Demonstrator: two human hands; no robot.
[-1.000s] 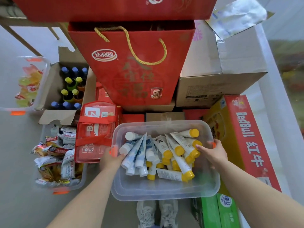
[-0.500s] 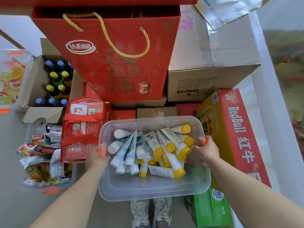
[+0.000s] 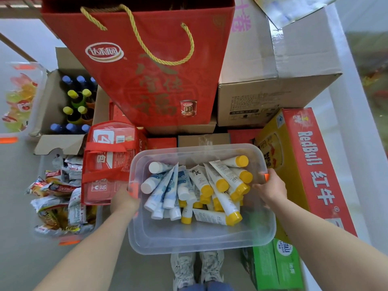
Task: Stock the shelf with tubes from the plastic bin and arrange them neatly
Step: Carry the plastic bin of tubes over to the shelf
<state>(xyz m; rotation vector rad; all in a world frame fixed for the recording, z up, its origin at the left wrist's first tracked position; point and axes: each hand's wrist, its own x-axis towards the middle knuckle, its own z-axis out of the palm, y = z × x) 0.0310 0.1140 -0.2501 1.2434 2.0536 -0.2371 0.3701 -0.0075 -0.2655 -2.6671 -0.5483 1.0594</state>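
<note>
A clear plastic bin hangs above the floor between my two hands. My left hand grips its left rim by an orange clip. My right hand grips its right rim. Inside lies a loose pile of tubes: white and blue tubes with white caps on the left, white tubes with yellow caps on the right. No shelf is in view.
A red gift bag and a cardboard box stand ahead. A RedBull carton and a green box lie right. At left are a red pouch, snack packets and a box of bottles. My shoes show below.
The bin has come up off the stack and toward me, held by both hands. The surrounding boxes have slid upward and leftward in view.
</note>
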